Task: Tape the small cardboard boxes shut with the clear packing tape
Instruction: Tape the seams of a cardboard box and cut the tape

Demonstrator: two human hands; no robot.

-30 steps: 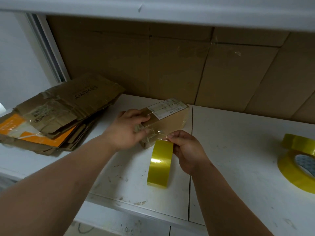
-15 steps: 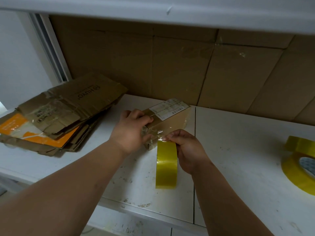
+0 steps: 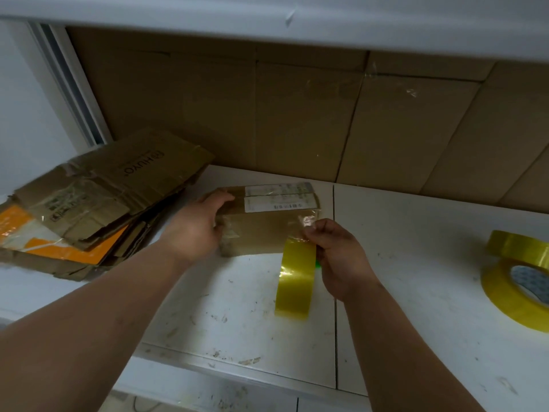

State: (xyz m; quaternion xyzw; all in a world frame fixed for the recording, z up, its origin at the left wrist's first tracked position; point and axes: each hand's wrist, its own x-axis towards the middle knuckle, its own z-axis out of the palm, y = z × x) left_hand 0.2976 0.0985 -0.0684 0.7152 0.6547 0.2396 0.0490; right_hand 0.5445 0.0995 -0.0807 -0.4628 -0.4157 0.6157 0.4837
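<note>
While the left hand (image 3: 194, 230) grips the left end of the small cardboard box (image 3: 267, 221), its fingers (image 3: 221, 199) curled over the top edge, the right hand (image 3: 338, 257) holds the roll of clear packing tape (image 3: 294, 281) upright just in front of the box's right end, fingers (image 3: 316, 230) clamped on the roll's upper rim and seemingly pinching the loose tape end there. The box lies near the back middle of the white counter (image 3: 416, 263), close to the seam between two panels, its shipping label (image 3: 279, 197) facing up.

Judging by the shine, the box's front face and top already carry clear tape, and a crinkled bit sits at the right front corner. So this box looks partly sealed, perhaps nearly done; I cannot tell whether the far side or ends are covered. What seems left is pressing down or tearing off the strip at that corner.

At the counter's left edge lies a stack of flattened cardboard (image 3: 98, 203); at the right edge rest two spare tape rolls (image 3: 517, 281). No other small boxes show.
</note>
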